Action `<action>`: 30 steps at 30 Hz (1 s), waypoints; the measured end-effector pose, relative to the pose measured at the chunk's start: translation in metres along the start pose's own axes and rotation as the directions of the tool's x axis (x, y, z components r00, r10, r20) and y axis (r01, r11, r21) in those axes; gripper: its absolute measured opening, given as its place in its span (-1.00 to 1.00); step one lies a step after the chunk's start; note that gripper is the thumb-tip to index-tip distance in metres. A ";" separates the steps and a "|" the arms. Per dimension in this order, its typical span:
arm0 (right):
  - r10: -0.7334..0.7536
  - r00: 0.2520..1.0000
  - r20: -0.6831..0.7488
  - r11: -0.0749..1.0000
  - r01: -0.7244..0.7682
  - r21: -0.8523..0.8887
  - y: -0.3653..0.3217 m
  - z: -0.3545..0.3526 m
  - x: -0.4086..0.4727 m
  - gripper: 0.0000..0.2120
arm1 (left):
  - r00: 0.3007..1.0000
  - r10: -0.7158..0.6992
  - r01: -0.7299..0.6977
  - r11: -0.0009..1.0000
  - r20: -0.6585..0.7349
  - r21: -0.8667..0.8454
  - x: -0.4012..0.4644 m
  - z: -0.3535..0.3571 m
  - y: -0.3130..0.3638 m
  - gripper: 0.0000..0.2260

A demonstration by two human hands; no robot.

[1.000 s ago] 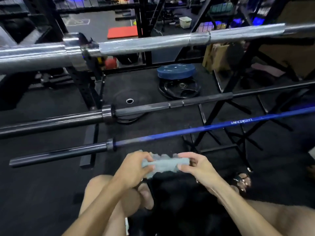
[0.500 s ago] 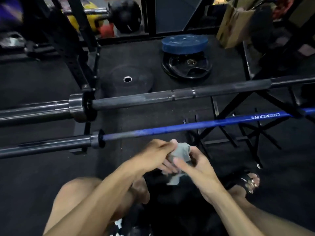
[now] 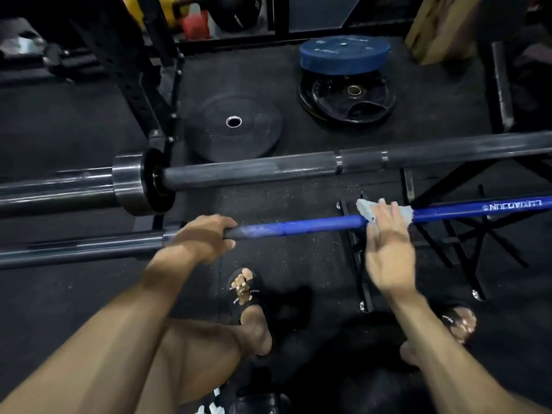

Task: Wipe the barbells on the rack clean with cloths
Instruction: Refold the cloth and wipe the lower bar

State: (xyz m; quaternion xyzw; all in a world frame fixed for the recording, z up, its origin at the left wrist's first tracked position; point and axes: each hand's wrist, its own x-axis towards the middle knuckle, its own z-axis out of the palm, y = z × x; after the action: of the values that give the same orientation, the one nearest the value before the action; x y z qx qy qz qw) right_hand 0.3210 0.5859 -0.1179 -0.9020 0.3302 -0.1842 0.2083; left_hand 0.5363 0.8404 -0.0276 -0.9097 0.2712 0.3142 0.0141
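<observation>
Blue barbell lies level across the rack, nearest the person, white lettering on the shaft to the right of the right hand. Left hand grips it with fingers wrapped over the shaft, right at the collar where the blue section meets the grey sleeve. Right hand sits further right along the same shaft, fingers extended over a grey cloth and pressing it onto the bar; cloth edges stick out on both sides of the fingers. Whether the thumb hooks under the bar cannot be told; the hand is blurred.

Beyond both hands, a second, dark barbell runs parallel, its thick collar just past the left hand. Black rack upright rises behind that collar.

Floor: black rubber matting, speckled pale under the bars. On it past the dark bar: one black bumper plate lying flat, and to its right a blue plate stacked on black gripped plates. Folding black frame legs stand below the right hand's side. Sandalled foot is planted between the forearms, a second one below the right wrist. Cardboard at far right; yellow and red items at far left, dim.
</observation>
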 end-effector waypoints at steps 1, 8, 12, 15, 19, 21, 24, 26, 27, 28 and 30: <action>-0.051 0.999 -0.001 0.995 0.051 -0.083 -0.009 0.015 -0.001 -0.60 | 1.000 -0.007 0.006 1.000 -0.026 -0.021 0.003 0.004 -0.001 -0.72; -0.413 0.837 0.359 0.881 0.467 -0.074 -0.169 0.084 -0.033 -0.45 | 0.993 -0.069 0.057 0.991 -0.092 -0.124 0.008 0.007 -0.007 -0.82; -0.402 0.838 0.369 0.842 0.497 -0.210 -0.086 0.030 -0.010 -0.37 | 0.993 -0.073 0.055 0.982 -0.096 -0.179 0.008 0.006 -0.007 -0.79; -0.080 0.994 0.075 0.970 0.095 -0.225 -0.031 -0.001 -0.002 -0.56 | 0.990 -0.081 0.062 0.985 -0.118 -0.160 0.005 0.004 -0.003 -0.75; -0.189 0.965 0.182 0.954 0.225 -0.198 -0.126 0.053 -0.018 -0.54 | 0.987 -0.081 0.064 0.990 -0.142 -0.124 0.004 0.003 -0.001 -0.71; -0.348 0.905 0.244 0.916 0.384 -0.120 -0.160 0.080 -0.034 -0.50 | 0.986 -0.083 0.067 0.992 -0.148 -0.109 0.003 0.003 -0.002 -0.67; -0.476 0.822 0.312 0.833 0.536 -0.138 -0.128 0.063 -0.019 -0.44 | 0.984 -0.086 0.066 0.989 -0.155 -0.130 0.001 0.003 -0.006 -0.69; -0.349 0.885 0.309 0.869 0.429 -0.247 -0.076 0.035 0.000 -0.47 | 0.983 -0.082 0.057 0.987 -0.166 -0.152 0.001 0.004 -0.009 -0.71; -0.257 0.942 0.215 0.918 0.308 -0.251 -0.054 0.024 0.004 -0.51 | 0.982 -0.085 0.057 0.985 -0.166 -0.163 0.001 0.005 -0.011 -0.71; -0.138 0.985 0.105 0.961 0.159 -0.227 -0.042 0.017 0.002 -0.54 | 0.983 -0.082 0.054 0.984 -0.166 -0.168 0.002 0.005 -0.011 -0.71; 0.011 0.999 -0.035 0.977 -0.018 -0.213 -0.064 0.028 -0.009 -0.56 | 0.984 -0.076 0.047 0.984 -0.164 -0.174 0.003 0.006 -0.011 -0.75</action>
State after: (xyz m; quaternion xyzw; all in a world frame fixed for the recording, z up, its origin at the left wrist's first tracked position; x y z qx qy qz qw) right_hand 0.3610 0.6442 -0.1115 -0.9135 0.3580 -0.1614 0.1063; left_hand 0.5409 0.8495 -0.0360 -0.9390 0.2156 0.2569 -0.0766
